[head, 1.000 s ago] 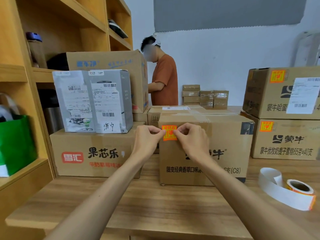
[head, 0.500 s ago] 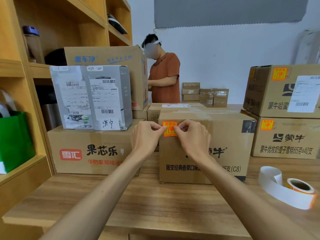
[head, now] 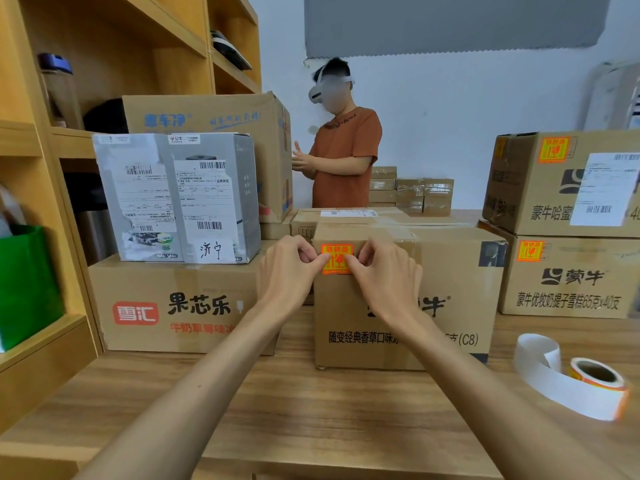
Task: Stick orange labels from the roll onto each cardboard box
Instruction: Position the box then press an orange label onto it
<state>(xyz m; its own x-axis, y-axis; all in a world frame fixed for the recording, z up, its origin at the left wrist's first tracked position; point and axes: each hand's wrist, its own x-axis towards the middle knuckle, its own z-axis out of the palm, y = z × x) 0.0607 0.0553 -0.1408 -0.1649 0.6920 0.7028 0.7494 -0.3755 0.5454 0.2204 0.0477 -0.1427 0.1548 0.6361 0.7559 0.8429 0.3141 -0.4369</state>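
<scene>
An orange label [head: 336, 258] lies against the upper left of the front face of the middle cardboard box [head: 446, 292]. My left hand [head: 287, 271] holds the label's left edge with thumb and curled forefinger. My right hand [head: 384, 275] holds the right edge the same way. The label roll [head: 597, 377] lies on the wooden table [head: 311, 410] at the right, a white backing strip [head: 536, 358] curling off it. Both stacked boxes at the right carry orange labels [head: 553, 150] [head: 530, 251]. I see no orange label on the low box at the left [head: 180, 306].
A grey parcel [head: 176, 199] with shipping slips sits on the left box, a big carton [head: 214, 116] behind it. Wooden shelves [head: 104, 46] and a green bag [head: 27, 285] stand at the left. A person in an orange shirt [head: 346, 157] stands behind the boxes, near small stacked cartons [head: 412, 192].
Both hands stay on the label at the same spot on the box. The person behind has turned to face the left and raised both hands.
</scene>
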